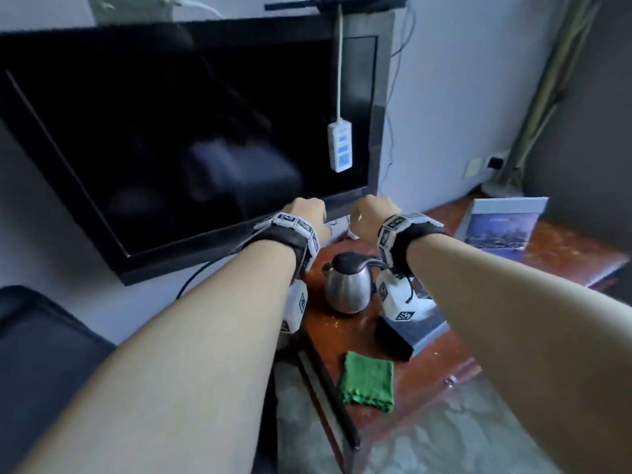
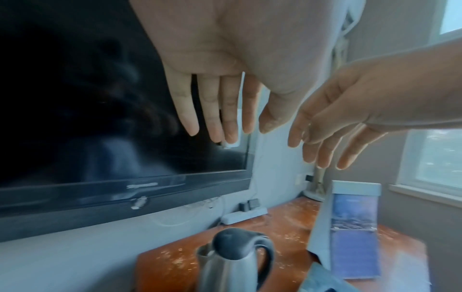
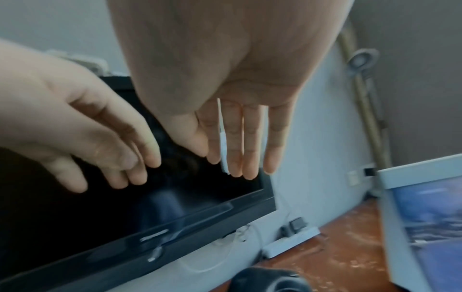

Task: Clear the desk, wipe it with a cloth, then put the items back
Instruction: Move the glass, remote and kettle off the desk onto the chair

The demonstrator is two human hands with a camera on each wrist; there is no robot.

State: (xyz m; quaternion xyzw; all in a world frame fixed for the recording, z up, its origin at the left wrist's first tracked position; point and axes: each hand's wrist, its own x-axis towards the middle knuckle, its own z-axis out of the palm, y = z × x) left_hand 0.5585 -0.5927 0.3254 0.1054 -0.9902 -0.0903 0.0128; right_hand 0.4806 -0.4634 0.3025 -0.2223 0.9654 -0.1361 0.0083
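A dark television [image 1: 178,131] hangs on the wall [image 1: 444,97]; a white remote [image 1: 338,145] dangles at its right edge.

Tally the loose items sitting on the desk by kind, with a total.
Kettle: 1
Green cloth: 1
Picture books or boxes: 2
White power strip: 1
Lamp base: 1
Total: 6

A steel kettle [image 1: 348,285] with a black lid and handle stands upright near the back left of the worn reddish desk [image 1: 533,261]. A folded green cloth [image 1: 368,381] lies flat near the front edge. A picture calendar [image 1: 499,227] stands at the right, and a dark box, perhaps with a booklet on it [image 1: 410,331], lies between kettle and cloth.
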